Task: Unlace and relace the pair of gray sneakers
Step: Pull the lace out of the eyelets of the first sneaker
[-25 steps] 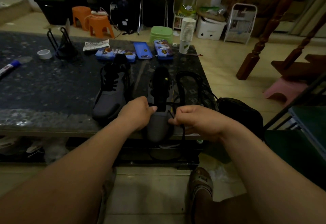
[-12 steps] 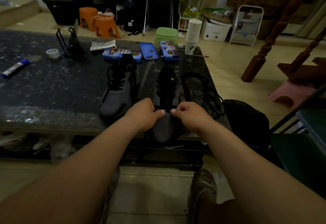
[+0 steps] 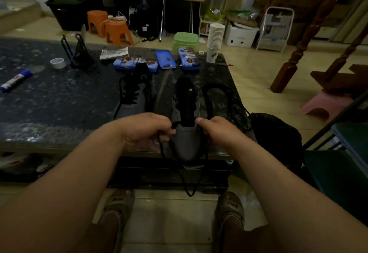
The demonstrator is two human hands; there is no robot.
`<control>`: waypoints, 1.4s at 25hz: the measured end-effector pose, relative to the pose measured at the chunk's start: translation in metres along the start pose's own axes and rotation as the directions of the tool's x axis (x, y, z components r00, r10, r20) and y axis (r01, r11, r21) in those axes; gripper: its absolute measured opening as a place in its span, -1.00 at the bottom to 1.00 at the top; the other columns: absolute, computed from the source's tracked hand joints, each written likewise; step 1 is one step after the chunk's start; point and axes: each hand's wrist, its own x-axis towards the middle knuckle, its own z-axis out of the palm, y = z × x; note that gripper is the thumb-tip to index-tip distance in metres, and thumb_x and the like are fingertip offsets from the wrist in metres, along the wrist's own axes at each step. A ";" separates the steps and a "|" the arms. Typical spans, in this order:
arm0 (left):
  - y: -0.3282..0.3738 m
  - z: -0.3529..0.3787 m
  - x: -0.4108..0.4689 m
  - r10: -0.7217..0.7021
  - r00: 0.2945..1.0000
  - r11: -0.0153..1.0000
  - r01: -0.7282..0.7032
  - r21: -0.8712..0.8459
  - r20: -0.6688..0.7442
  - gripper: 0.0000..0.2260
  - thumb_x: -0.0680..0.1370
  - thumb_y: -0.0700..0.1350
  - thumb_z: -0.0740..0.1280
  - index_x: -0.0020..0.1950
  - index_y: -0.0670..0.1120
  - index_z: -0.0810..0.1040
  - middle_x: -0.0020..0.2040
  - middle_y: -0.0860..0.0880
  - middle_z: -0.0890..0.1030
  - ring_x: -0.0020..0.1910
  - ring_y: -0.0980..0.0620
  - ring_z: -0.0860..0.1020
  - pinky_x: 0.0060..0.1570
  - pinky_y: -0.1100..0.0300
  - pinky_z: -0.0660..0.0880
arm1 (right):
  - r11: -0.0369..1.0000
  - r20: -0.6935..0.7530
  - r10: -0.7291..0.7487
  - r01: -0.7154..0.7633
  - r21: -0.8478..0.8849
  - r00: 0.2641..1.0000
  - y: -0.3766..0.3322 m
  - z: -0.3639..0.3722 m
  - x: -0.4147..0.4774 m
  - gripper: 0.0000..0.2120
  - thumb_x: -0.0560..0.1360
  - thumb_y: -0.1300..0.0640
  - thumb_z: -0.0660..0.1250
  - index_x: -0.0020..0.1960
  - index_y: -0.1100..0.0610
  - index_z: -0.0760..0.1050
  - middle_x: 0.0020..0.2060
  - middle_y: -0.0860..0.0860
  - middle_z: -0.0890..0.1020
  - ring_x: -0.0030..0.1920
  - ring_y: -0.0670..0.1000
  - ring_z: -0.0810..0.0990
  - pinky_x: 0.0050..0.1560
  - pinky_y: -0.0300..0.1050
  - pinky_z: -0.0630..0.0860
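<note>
Two gray sneakers stand on the dark stone table (image 3: 59,101), toes toward me. The left sneaker (image 3: 133,97) is laced with a black lace. The right sneaker (image 3: 186,133) sits at the table's front edge with its eyelets bare and its black tongue showing. My left hand (image 3: 147,131) and my right hand (image 3: 217,131) flank its toe, each pinching one end of a black shoelace (image 3: 189,185) that hangs in a loop below the table edge.
A black strap (image 3: 225,97) and a black bag (image 3: 274,133) lie right of the sneaker. Blue tins (image 3: 165,59), a stack of paper cups (image 3: 215,39), a tape roll (image 3: 57,63) and a marker (image 3: 15,79) sit further back. My sandalled feet (image 3: 229,209) are below.
The camera has tilted down slightly. My hands have moved apart from the middle of the toe to its two sides, and the black lace now hangs in a loop below them.
</note>
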 end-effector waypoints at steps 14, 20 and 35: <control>-0.002 0.014 0.029 0.037 0.936 0.999 -0.043 -0.008 -0.351 -0.87 0.60 -0.10 0.27 -0.07 -0.12 0.55 -0.11 -0.13 0.65 -0.11 -0.10 0.57 0.00 -0.04 0.56 | 0.801 0.187 0.034 -0.138 0.582 0.982 -0.001 -0.032 0.000 -0.83 0.66 0.10 0.21 -0.09 0.05 0.49 -0.02 0.11 0.56 0.07 0.12 0.58 0.10 0.13 0.44; -0.015 0.035 0.050 0.327 0.814 0.734 0.100 0.672 -0.479 -0.60 0.63 0.21 0.31 -0.17 -0.09 0.43 -0.27 -0.04 0.53 -0.23 -0.08 0.53 -0.33 0.09 0.31 | 0.999 -0.128 -0.029 0.027 -0.019 0.991 0.003 0.001 0.013 -0.62 0.51 -0.19 0.45 0.00 0.12 0.50 -0.13 0.02 0.60 -0.10 0.05 0.59 -0.21 -0.12 0.41; -0.004 0.001 0.021 0.101 0.930 0.990 -0.059 0.127 -0.354 -0.76 0.61 -0.11 0.28 -0.25 -0.11 0.57 -0.06 -0.15 0.75 0.04 -0.17 0.70 0.04 -0.02 0.55 | 0.922 0.016 0.078 -0.078 0.378 0.997 -0.005 -0.006 0.010 -0.80 0.58 0.13 0.19 -0.13 0.17 0.53 -0.29 0.08 0.57 -0.22 0.08 0.53 -0.14 -0.02 0.45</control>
